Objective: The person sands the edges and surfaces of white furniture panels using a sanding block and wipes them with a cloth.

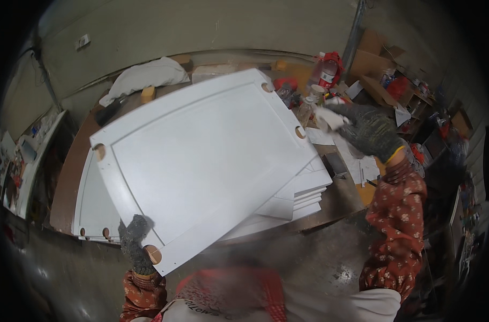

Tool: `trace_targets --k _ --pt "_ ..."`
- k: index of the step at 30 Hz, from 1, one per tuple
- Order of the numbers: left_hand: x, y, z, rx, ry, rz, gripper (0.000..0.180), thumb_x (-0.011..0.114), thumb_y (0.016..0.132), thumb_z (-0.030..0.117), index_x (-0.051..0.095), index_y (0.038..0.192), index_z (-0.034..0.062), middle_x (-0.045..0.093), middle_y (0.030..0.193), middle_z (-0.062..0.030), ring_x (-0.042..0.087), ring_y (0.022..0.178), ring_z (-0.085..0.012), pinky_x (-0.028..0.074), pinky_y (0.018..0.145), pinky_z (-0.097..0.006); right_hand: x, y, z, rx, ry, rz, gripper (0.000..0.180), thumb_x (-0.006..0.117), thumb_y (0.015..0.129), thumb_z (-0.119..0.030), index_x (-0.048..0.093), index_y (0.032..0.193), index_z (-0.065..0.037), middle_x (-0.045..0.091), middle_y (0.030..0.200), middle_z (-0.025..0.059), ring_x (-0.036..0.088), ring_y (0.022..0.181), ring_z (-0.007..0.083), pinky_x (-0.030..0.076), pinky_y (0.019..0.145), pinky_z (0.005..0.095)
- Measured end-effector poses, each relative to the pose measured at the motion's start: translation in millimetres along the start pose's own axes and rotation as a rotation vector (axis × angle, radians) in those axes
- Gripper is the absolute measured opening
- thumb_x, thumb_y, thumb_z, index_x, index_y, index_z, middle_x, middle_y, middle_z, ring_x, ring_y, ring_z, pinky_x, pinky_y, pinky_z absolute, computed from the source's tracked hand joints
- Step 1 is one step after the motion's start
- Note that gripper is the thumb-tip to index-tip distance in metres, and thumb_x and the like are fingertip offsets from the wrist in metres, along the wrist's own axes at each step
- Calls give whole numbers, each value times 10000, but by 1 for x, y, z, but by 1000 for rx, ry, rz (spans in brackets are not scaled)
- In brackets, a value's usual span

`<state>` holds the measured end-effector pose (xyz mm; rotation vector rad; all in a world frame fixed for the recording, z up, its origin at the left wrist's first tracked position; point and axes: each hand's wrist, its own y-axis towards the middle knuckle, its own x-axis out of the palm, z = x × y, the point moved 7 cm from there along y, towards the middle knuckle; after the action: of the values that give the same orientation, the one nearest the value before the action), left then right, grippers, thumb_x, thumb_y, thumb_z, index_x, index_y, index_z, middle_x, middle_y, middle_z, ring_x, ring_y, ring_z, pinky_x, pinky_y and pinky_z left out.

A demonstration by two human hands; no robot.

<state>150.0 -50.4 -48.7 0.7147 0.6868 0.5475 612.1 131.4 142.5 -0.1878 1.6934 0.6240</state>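
Note:
A white panel (201, 155) with a raised border and round bare-wood holes near its corners lies tilted across a stack of similar white panels (309, 199). My left hand (137, 241), in a dark grey knit glove, grips its near left edge beside one of the holes. The fingers under the panel are hidden. Up and to the right, clear of the panel, my right hand (370, 129) wears a similar glove with a yellow cuff. It is closed on a crumpled white cloth (330, 118).
The stack rests on a brown worktable (67, 182). At the back are a white cloth bundle (148, 78) and a yellow block (148, 95). Glass jars (306, 110), a clear plastic bottle (327, 72) and papers (362, 166) sit at right, near cluttered cardboard boxes (376, 64).

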Motion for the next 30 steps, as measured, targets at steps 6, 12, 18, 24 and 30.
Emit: trace_targets --k 6,12,18,24,30 --pt "-7 11 22 323 171 29 324 633 900 288 672 1068 14 700 1050 -116 675 968 -281 376 1041 -557 51 21 -70 28 -39 402 521 601 866 -292 503 1351 -128 567 1192 201 558 1113 365 484 920 442" --pt "-8 -10 10 701 473 115 282 634 891 283 665 1038 44 697 1054 -115 663 1004 -312 324 1070 -620 114 -10 -198 -90 -150 311 373 598 832 -182 550 1176 -46 573 1004 193 578 912 329 511 719 421" --pt "-13 -10 6 636 422 109 303 666 849 296 672 1017 44 699 1043 -118 665 1005 -320 336 1065 -625 146 -29 -265 -475 -76 226 251 625 794 -143 600 1003 -7 589 832 144 583 745 254 496 614 386" --pt "-5 -28 -9 447 303 -12 324 702 805 297 679 1027 61 691 1053 -119 650 1015 -333 363 1037 -607 130 5 -120 15 -1140 484 156 652 756 -104 651 829 33 606 661 95 588 579 178 482 508 350" --pt "-2 -23 -11 459 317 -19 356 736 762 297 684 1041 83 679 1071 -119 632 1025 -346 389 1007 -588 136 2 -117 56 -837 441 129 568 799 -96 665 845 -25 624 765 107 612 673 216 499 593 385"
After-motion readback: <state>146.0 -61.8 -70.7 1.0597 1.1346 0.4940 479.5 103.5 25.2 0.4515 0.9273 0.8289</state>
